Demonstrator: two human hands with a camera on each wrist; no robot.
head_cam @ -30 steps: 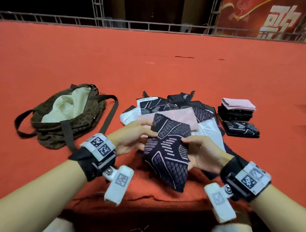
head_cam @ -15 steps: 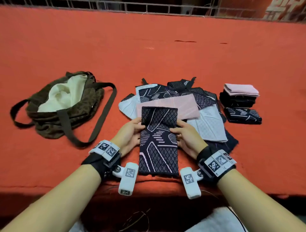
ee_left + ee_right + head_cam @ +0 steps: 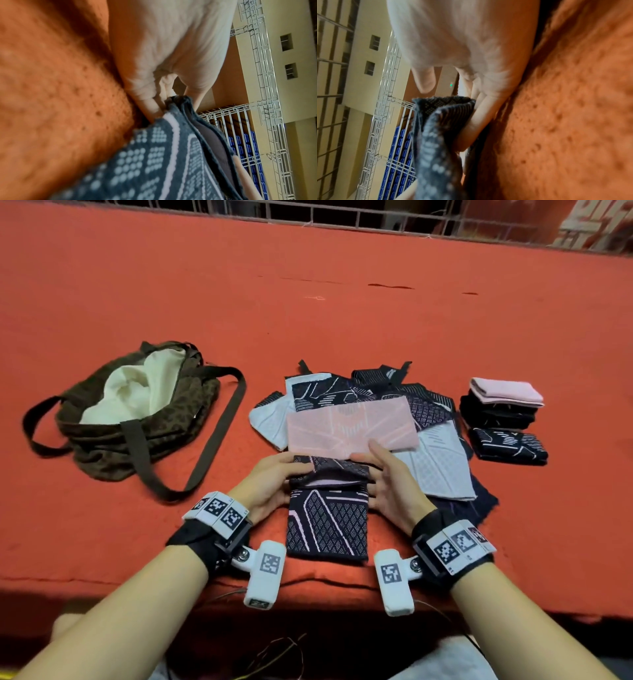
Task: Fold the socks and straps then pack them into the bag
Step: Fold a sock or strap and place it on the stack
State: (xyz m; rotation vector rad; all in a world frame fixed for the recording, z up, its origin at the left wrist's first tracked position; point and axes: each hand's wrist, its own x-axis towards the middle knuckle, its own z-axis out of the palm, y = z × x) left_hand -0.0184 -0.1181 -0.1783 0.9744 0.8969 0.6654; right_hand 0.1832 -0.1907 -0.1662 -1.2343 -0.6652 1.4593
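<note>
Left hand [image 3: 270, 486] and right hand [image 3: 388, 481] flank the dark patterned sock [image 3: 327, 517]. The left hand pinches the sock's far left corner between thumb and fingers [image 3: 150, 104]. The right hand's fingers [image 3: 481, 115] curl under the far right corner with the thumb lifted clear, a looser hold.

Half a second ago the sock lay full length and flat under the hands. Its far end is now raised and turned toward the person, so that a flap stands over the middle and a pale inner band shows beneath it. The fold is thus judged to be in progress and not yet pressed flat.

The sock lies on the red table [image 3: 342, 313] at its near edge. Its long axis runs away from the person. The near end rests flat, and the folded far end points at the pile.

Just beyond the sock lies a loose pile of unfolded pieces [image 3: 435, 460] in black, white and pink, with a pink piece [image 3: 349, 426] on top. To the right of the sock, well apart, stands a small stack of folded pieces [image 3: 500, 409], a pink one uppermost, with one more folded dark piece [image 3: 510, 445] in front of it. To the left of the sock, well apart, the brown bag [image 3: 102, 446] lies open, its cream lining showing. None of the pieces can be seen in it.
</note>
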